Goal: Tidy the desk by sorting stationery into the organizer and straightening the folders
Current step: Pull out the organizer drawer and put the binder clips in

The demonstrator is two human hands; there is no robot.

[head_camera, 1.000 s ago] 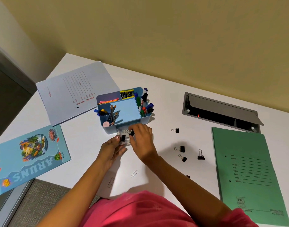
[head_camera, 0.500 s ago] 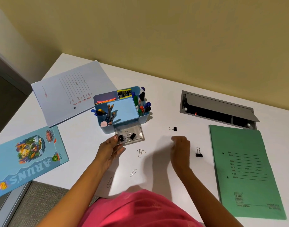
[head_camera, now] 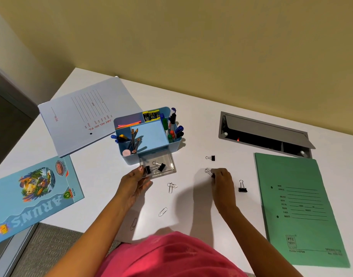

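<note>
The right hand [head_camera: 221, 179] is low on the white desk [head_camera: 191, 120], with its fingers pinched on a black binder clip [head_camera: 210, 172]. The left hand [head_camera: 134, 183] holds the front corner of the clear drawer [head_camera: 167, 166], thumb and fingers closed on its edge. This drawer is pulled out from the blue organizer [head_camera: 151, 136] and has two black clips inside. Two more binder clips and some paper clips [head_camera: 171, 187] lie loose nearby. The green folder [head_camera: 303, 208] lies on the right.
</note>
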